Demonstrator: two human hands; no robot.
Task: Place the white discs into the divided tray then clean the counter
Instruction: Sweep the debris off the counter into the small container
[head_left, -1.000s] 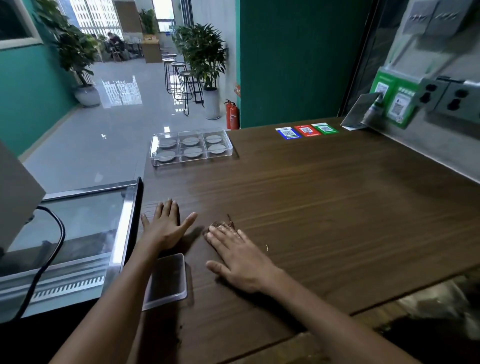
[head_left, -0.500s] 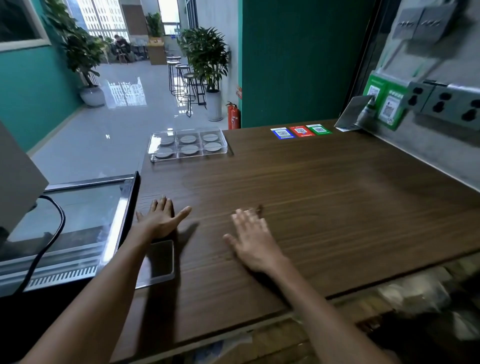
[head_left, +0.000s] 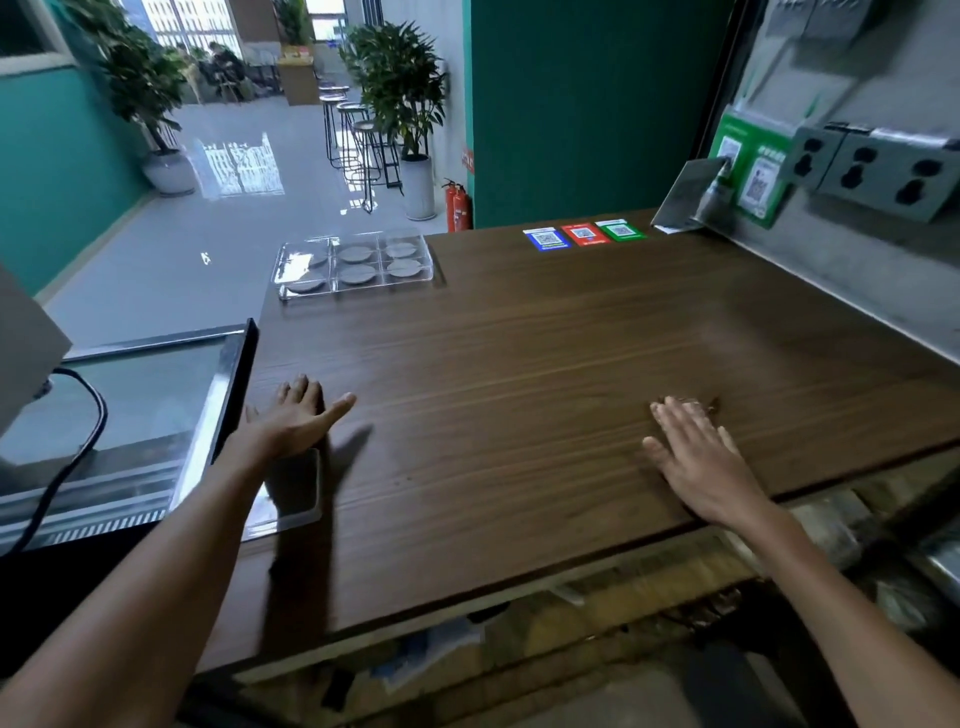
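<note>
Head view: both palms flat and spread on the counter (head_left: 519, 374), left hand (head_left: 293, 423) near-left, right hand (head_left: 696, 457) near-right; discs (head_left: 358, 274) sit in the tray (head_left: 283, 260), far-left.

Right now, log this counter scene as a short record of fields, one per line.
tray: clear divided tray at the counter's far left corner
discs: six white discs, one per compartment
left hand: left hand flat, open, at the counter's left edge
right hand: right hand flat on the counter, fingers over small brown debris
stickers: three QR stickers, far side
</note>
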